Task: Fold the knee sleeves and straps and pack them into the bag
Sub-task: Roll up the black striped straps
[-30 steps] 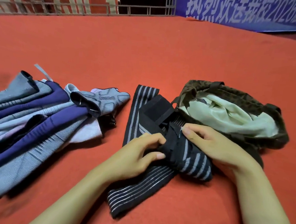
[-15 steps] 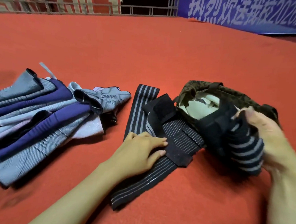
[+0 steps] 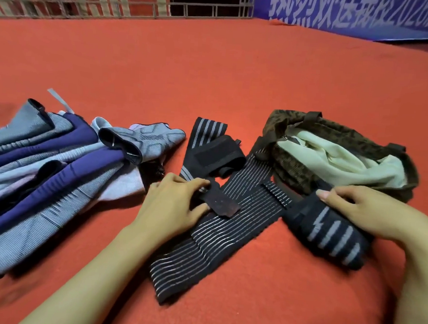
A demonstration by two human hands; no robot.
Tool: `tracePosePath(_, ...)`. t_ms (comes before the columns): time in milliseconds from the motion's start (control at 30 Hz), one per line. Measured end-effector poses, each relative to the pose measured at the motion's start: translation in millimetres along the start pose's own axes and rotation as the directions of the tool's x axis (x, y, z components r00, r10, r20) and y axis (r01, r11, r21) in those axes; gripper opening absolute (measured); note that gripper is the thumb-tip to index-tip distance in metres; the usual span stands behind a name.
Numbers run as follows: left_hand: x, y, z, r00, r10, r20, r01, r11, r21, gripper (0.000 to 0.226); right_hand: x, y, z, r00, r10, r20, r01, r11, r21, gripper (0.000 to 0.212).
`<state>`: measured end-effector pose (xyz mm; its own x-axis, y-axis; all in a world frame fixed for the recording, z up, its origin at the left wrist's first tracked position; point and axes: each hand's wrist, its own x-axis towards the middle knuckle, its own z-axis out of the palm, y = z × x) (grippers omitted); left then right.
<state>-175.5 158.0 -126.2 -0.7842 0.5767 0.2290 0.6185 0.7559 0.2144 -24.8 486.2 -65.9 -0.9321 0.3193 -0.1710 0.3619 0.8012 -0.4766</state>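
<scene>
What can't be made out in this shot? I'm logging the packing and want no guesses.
- Bag contents, head view: the pale lining covers them.
- Sleeve count: the knee sleeves overlap and the left edge cuts them off.
- Folded strap: the right hand hides its far end.
- Velcro tab: the left hand covers its near part, so the grip is unclear.
</scene>
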Motion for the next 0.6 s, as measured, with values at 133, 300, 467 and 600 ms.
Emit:
tracePosePath(133, 1, -12, 2, 0.997, 0.0, -0.078, -0.009, 0.993, -0.115, 0.029, -10, 7, -13, 0.99, 0.137, 0.03, -0.133, 0.986, -0.099, 0.076)
tracePosePath(300, 8, -17, -15, 0.95, -0.201, -0.237, 0.054, 0.859, -0.509, 0.039, 0, 7, -8, 0.971, 0.173, -0.162, -0.212, 0.941, -0.264, 0.026)
tracePosePath(467, 10, -22, -17, 0.937, -0.278, -0.213, 0.097, 0.79, -0.605, 0.034, -16, -81, 14, 0.971, -0.169, -0.17, 0.12, 0.957, -0.266, 0.05)
tracePosePath(600, 5, -19, -12, 0.941, -0.328, -0.081, 0.18, 0.689, -0.702, 0.017, -18, -135, 78, 0.888, -0.356, 0.29, 0.417, 0.89, -0.185, 0.087)
